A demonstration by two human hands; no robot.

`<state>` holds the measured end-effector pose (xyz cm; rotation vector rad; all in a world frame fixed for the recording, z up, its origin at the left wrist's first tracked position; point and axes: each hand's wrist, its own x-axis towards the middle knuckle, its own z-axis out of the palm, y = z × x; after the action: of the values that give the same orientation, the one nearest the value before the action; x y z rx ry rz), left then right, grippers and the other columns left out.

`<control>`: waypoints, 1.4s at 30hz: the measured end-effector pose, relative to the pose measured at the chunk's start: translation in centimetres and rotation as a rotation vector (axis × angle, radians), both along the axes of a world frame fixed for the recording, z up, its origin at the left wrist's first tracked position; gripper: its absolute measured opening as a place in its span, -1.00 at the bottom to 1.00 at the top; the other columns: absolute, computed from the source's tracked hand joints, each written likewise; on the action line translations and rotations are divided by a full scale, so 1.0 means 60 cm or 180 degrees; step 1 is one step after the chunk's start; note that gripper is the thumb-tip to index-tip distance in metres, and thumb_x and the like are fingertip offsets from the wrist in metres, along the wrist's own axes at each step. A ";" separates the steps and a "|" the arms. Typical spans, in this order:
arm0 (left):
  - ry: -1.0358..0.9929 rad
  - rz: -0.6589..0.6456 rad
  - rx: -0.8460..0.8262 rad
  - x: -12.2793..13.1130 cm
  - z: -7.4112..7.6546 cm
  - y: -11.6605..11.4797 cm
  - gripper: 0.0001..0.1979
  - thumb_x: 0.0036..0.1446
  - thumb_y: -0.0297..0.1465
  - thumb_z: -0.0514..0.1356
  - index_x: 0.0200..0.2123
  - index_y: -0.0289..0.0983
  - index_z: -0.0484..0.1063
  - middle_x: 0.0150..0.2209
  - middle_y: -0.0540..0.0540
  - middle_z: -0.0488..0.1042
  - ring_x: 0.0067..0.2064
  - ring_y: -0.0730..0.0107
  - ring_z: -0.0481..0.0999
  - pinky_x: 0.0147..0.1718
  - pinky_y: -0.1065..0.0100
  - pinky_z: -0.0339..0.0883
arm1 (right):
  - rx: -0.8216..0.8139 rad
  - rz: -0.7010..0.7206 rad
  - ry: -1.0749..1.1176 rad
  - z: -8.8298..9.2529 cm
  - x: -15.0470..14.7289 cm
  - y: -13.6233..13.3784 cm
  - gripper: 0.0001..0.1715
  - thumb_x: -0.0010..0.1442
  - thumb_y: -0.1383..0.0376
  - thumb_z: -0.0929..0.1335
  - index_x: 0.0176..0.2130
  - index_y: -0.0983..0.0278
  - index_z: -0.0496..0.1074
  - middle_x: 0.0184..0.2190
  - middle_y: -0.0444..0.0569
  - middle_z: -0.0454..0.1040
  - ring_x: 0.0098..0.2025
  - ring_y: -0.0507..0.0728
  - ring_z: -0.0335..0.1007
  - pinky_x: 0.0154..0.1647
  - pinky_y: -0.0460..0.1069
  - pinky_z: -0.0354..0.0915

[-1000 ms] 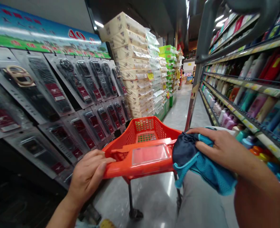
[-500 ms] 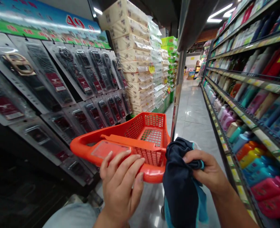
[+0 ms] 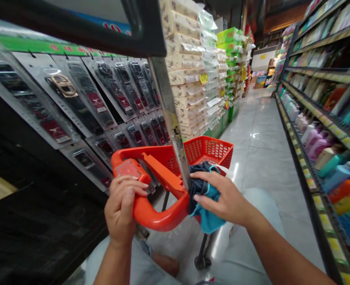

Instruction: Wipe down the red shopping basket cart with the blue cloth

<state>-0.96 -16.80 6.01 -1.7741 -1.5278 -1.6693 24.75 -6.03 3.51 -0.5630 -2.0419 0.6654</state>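
My left hand (image 3: pixel 122 206) is wrapped around the handle of an orange-red plastic shopping cart (image 3: pixel 159 218), beside its clear label panel. In my right hand (image 3: pixel 222 194) is a bunched navy and teal cloth (image 3: pixel 212 215), pressed against the cart's right side at the foot of a metal pole (image 3: pixel 175 118). The thumb and fingers close over the cloth, and the fingertips reach the pole. The pole rises from the cart's corner to a dark sign frame (image 3: pixel 127 43). Part of the cart's perforated basket shows beyond the pole.
Packaged belts (image 3: pixel 86 107) hang on a rack at the left. Behind them stand tall stacks of tissue packs (image 3: pixel 186 79). Shelves of bottles (image 3: pixel 320 146) line the right side, with a shiny tiled floor (image 3: pixel 252 154) between. My knees (image 3: pixel 252 253) show below the cart.
My right hand has brought the cloth left, against the pole and cart side, bunching it up. The cart has turned, and my left hand now wraps the handle instead of lying over it.
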 end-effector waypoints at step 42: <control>0.2279 0.1393 -0.0923 -0.102 0.020 0.017 -0.74 0.20 -0.09 0.22 -0.22 -0.14 0.49 -0.28 -0.13 0.60 -0.23 0.06 0.55 0.15 -0.09 0.26 | -0.0253 -0.1722 0.0282 -0.177 -0.108 0.118 -0.60 0.17 0.26 0.33 0.01 0.18 0.49 -0.13 0.04 0.53 -0.10 0.24 0.45 0.02 0.12 0.37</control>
<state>-7.11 -15.79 7.23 -1.7158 -1.6668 -0.5363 18.25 1.05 -7.12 -1.0622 -1.6780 0.4345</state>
